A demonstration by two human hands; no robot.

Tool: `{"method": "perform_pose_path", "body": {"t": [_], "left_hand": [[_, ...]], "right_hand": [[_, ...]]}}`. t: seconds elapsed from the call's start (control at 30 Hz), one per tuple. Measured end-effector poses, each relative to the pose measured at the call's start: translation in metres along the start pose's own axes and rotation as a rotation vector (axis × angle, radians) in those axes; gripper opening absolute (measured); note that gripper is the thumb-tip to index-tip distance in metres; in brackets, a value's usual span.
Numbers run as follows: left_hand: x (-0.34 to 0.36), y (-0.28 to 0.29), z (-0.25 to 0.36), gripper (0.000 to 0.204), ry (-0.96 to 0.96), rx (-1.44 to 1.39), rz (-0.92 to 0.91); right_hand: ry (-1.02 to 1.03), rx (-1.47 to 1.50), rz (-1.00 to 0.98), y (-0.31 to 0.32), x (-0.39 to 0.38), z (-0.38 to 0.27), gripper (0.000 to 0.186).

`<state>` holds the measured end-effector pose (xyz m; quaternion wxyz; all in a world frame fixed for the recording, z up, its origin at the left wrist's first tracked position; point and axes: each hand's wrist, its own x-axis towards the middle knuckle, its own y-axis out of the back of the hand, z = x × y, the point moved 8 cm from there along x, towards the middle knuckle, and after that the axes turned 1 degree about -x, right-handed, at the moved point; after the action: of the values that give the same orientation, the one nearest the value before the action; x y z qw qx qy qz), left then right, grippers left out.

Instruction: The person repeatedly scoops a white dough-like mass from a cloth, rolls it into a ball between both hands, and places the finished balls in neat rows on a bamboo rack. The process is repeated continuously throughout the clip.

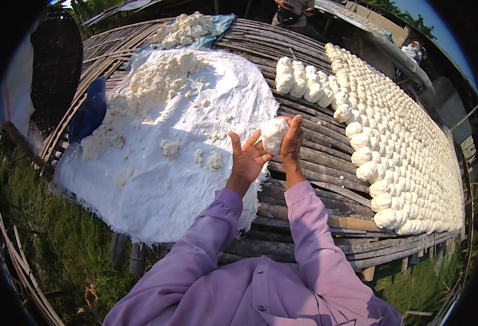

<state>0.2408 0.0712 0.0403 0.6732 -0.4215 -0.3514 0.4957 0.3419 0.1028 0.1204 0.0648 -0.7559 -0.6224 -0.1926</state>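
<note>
A white, rounded ball of dough-like stuff (273, 136) is in my right hand (292, 142), whose fingers and thumb close round its right side. My left hand (246, 161) is palm up with its fingers spread, close beside and just under the ball's left side; whether its fingertips touch the ball I cannot tell. Under and left of my hands lies a white woven sheet (195, 201) with frayed edges. Crumbly white lumps (169, 149) are scattered on it, and a larger heap of the same crumbly stuff (152, 81) covers its far left part.
Many similar white balls (407, 168) stand in close rows on the right of the slatted bamboo platform (325, 146), with a short row (304, 81) farther back. Another crumbly heap (187, 30) sits on blue plastic at the far end. A blue container (88, 108) stands left. Someone (293, 11) stands beyond.
</note>
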Motion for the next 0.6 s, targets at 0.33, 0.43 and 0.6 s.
{"method": "perform_pose_path", "body": {"t": [0.33,0.43,0.6], "left_hand": [[0.008,0.011,-0.012,0.096,-0.033,-0.020,0.177],[0.010,0.003,-0.022,0.103,0.001,0.015,0.107],[0.020,0.002,-0.024,0.110,0.033,-0.002,-0.016]], "right_hand": [[0.565,-0.442,0.068,0.016,-0.025,-0.053,0.077],[0.171,-0.477,-0.185,0.005,-0.003,-0.012,0.085],[0.102,0.025,0.022,0.033,-0.003,-0.006,0.094]]}}
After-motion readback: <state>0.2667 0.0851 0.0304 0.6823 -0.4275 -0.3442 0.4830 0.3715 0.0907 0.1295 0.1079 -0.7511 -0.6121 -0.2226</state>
